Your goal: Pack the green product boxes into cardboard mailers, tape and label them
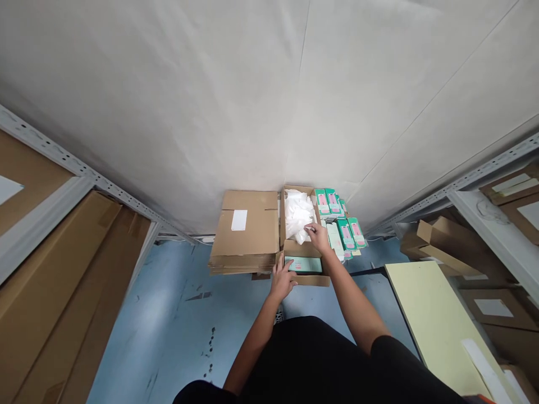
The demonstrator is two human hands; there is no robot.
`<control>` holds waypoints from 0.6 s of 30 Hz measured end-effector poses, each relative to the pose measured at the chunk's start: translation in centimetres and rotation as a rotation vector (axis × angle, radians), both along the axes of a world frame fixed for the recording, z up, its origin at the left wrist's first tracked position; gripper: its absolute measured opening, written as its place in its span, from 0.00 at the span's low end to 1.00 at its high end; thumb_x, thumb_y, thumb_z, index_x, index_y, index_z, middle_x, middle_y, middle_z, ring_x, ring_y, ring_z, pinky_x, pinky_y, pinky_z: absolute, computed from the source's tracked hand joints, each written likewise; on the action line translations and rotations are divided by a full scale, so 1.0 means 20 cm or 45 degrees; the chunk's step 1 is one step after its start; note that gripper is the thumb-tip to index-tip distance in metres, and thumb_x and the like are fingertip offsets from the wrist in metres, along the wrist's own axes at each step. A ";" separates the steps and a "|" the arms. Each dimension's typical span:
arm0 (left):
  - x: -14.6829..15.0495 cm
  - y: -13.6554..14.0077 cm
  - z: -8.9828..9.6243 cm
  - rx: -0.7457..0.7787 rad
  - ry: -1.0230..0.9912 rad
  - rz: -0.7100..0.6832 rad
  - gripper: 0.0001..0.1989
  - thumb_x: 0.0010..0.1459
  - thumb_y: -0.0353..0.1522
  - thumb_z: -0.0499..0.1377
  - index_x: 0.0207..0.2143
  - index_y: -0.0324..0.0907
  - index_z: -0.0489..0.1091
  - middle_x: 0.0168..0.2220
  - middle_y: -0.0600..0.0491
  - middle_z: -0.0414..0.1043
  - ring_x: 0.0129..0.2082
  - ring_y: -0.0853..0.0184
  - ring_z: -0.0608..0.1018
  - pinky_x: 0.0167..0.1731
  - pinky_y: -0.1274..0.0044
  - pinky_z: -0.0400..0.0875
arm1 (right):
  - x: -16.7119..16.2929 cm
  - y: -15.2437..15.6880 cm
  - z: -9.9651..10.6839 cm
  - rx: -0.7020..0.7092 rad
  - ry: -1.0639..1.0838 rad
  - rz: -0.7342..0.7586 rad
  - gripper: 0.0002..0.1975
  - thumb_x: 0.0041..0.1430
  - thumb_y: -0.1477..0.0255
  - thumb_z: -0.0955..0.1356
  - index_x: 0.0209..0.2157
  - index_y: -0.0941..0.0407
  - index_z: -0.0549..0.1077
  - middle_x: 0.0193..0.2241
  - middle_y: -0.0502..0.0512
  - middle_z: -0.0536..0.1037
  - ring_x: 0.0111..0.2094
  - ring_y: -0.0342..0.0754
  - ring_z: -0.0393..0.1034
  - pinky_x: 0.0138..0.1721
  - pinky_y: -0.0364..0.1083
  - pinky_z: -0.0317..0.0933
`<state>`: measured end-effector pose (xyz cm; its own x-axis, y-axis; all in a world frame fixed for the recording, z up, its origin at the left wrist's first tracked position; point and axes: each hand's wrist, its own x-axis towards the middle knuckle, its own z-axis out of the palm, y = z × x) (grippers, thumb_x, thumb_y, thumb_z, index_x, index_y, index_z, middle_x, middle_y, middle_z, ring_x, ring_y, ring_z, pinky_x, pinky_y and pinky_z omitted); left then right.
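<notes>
A small open cardboard carton (pixel 309 280) stands in front of me with a pale green box (pixel 305 264) lying in it. My left hand (pixel 283 279) grips the carton's left front corner, one finger reaching over onto the green box. Behind it, a taller open carton (pixel 282 216) is full of white plastic packets (pixel 298 210). My right hand (pixel 319 237) is at that carton's front right, thumb and fingers pinched on a white packet. Several green and pink printed boxes (pixel 346 234) are stacked to the right of my right hand.
Flattened cardboard cartons (pixel 252 235) with a white label are piled at the left. Metal shelving (pixel 84 168) with big cartons flanks the left side, and a shelf with cartons (pixel 492 308) the right. A pale yellow board (pixel 429 320) lies near right. A grey wall (pixel 252 112) rises behind.
</notes>
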<state>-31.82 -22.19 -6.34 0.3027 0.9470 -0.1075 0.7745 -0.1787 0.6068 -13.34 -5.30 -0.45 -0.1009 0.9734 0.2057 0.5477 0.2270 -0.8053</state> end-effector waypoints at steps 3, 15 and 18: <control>0.03 0.01 0.01 0.027 0.000 -0.017 0.08 0.55 0.32 0.71 0.39 0.48 0.82 0.70 0.51 0.61 0.75 0.44 0.41 0.66 0.49 0.51 | 0.12 -0.16 0.04 0.029 -0.019 0.030 0.13 0.64 0.64 0.67 0.37 0.56 0.82 0.35 0.59 0.84 0.36 0.53 0.77 0.40 0.47 0.69; 0.24 0.06 0.11 0.085 0.050 -0.147 0.07 0.56 0.32 0.69 0.38 0.47 0.81 0.70 0.51 0.60 0.75 0.43 0.42 0.66 0.47 0.51 | 0.58 -0.62 0.06 -0.171 -0.286 0.172 0.34 0.61 0.65 0.71 0.68 0.50 0.65 0.65 0.60 0.70 0.64 0.58 0.66 0.65 0.59 0.61; 0.37 0.09 0.13 0.117 0.065 -0.198 0.07 0.56 0.33 0.69 0.39 0.47 0.80 0.70 0.51 0.60 0.75 0.42 0.43 0.66 0.47 0.53 | 0.72 -0.65 0.10 -0.069 -0.275 0.052 0.32 0.64 0.65 0.69 0.68 0.51 0.64 0.66 0.61 0.68 0.66 0.58 0.63 0.67 0.60 0.59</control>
